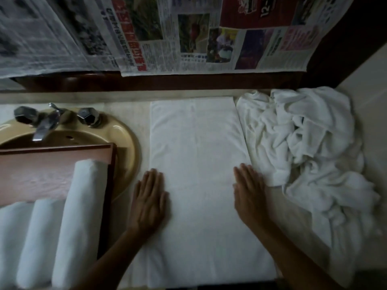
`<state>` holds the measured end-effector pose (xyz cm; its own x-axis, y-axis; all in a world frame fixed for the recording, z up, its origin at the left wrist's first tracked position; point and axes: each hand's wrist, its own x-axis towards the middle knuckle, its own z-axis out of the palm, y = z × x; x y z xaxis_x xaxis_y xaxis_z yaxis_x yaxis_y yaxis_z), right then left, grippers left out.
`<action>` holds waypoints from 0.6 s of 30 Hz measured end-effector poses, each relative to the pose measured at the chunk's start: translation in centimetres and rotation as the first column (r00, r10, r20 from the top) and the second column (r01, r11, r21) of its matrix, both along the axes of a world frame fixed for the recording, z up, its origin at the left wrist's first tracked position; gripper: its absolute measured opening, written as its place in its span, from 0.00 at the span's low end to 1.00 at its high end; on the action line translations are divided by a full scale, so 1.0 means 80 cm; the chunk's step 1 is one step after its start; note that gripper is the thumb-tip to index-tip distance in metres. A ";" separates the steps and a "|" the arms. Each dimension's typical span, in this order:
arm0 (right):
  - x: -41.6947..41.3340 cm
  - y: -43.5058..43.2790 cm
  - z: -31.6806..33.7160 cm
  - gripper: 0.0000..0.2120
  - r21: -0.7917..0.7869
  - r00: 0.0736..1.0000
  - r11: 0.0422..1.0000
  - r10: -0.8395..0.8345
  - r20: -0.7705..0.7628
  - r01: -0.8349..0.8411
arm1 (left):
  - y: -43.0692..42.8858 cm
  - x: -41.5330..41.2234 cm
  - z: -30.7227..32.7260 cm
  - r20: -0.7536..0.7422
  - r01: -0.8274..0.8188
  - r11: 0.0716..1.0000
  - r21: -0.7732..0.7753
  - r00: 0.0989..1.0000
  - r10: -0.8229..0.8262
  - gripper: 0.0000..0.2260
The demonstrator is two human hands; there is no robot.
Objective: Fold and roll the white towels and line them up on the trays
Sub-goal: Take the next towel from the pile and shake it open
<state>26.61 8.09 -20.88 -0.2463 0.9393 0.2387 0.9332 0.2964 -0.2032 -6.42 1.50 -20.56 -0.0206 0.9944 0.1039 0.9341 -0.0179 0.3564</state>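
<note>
A white towel (196,164) lies flat on the counter (127,109), folded into a long strip that runs away from the person. The left hand (149,197) rests flat on the left edge of this towel, with straight fingers and holding nothing. The right hand (249,193) lies flat on the right edge, fingers also straight, gripping nothing. To the right, a pile of crumpled towels (310,147) touches the strip. To the left, a wooden tray (52,162) sits over the sink (123,135) and carries three rolled towels (77,222) side by side. Newspapers (167,32) hang behind the counter.
</note>
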 end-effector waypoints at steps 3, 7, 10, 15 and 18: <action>-0.007 -0.049 0.014 0.25 -0.019 0.993 0.993 -0.114 -0.041 0.113 | -0.047 0.014 0.014 0.064 0.035 0.999 -0.041 0.997 -0.033 0.29; -0.065 -0.155 0.007 0.26 -0.122 0.998 0.992 0.030 -0.046 -0.035 | -0.124 0.083 0.009 0.062 0.248 0.968 -0.040 0.968 -0.245 0.29; -0.048 -0.172 0.002 0.25 -0.145 0.999 0.989 -0.009 -0.036 0.004 | -0.148 0.064 0.003 0.026 0.245 0.968 -0.060 0.969 -0.244 0.28; -0.006 -0.170 0.008 0.25 -0.214 1.000 0.977 0.019 0.005 -0.017 | -0.164 0.013 0.005 -0.083 0.216 0.965 -0.150 0.970 -0.230 0.28; -0.013 -0.183 0.010 0.27 -0.287 1.000 0.958 -0.009 -0.009 0.006 | -0.177 0.010 0.012 -0.116 0.202 0.955 -0.215 0.966 -0.230 0.29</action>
